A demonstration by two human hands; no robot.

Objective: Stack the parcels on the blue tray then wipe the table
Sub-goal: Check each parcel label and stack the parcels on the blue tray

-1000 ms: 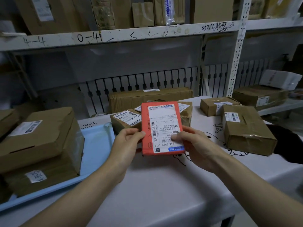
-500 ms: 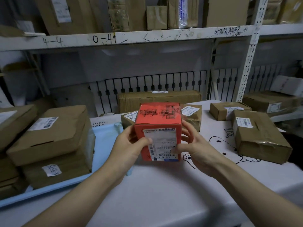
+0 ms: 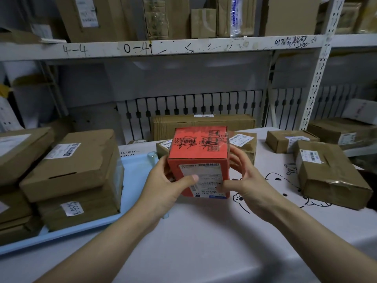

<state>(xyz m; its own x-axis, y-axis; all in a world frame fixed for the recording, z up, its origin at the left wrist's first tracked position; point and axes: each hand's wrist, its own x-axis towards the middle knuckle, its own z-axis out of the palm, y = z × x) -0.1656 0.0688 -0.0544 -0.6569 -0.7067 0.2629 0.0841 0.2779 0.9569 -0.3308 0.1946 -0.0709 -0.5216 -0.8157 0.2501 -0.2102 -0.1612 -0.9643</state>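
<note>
**Several parcels stacked, more waiting as red box is lifted toward tray**

Both hands clamp a red parcel [image 3: 199, 160] above the table [image 3: 204, 242] at the centre of the view: the left hand [image 3: 165, 186] curls round its left side with the thumb across the shipping label, the right hand [image 3: 246, 184] holds the right side, fingers wrapped behind. At 9 o'clock, the blue tray [image 3: 130, 170] already carries a stack of brown parcels [image 3: 75, 176], two layers deep at least. The stacking looks partly done: a large taped box [image 3: 330, 174] lies at 3 o'clock, a smaller carton [image 3: 289, 140] sits beyond it at 2 o'clock, and more brown boxes [image 3: 204, 125] stand at 12 o'clock behind the red one. Wiping has not begun, and no cloth is visible. Open tray floor remains along its right side, just left of the held parcel; the tray's raised rim and the near stack's corner are the edges to clear. Bare tabletop stretches toward 6 o'clock.
</note>
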